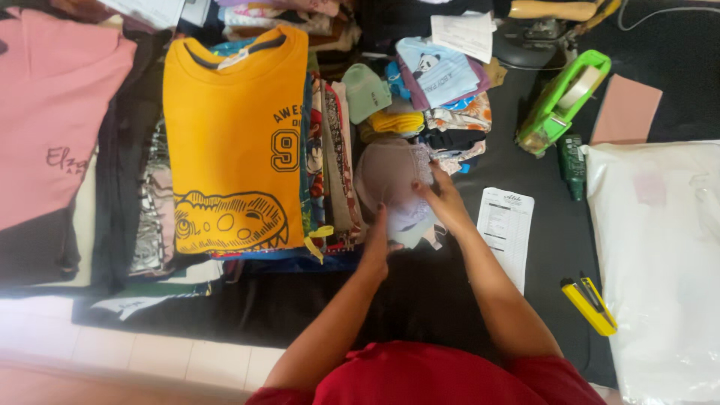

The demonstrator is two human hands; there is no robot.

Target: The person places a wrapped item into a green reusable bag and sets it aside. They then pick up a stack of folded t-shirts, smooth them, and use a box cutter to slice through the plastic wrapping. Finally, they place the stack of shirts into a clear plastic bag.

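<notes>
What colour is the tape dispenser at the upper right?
Bright green; the tape dispenser shows in the head view, right of the clothes piles.

A yellow sweatshirt (232, 142) with a crocodile print lies on a stack of folded clothes toward the left of the black worktop (540, 247), with a pink garment (52, 112) at the left edge. Behind the middle sits a heap of small folded garments (427, 97), a light blue panda-print piece on top. Toward the right edge lie a green tape dispenser (559, 105), a printed paper slip (507, 225), a yellow utility knife (590, 304) and a white plastic mailing bag (660, 262).
</notes>
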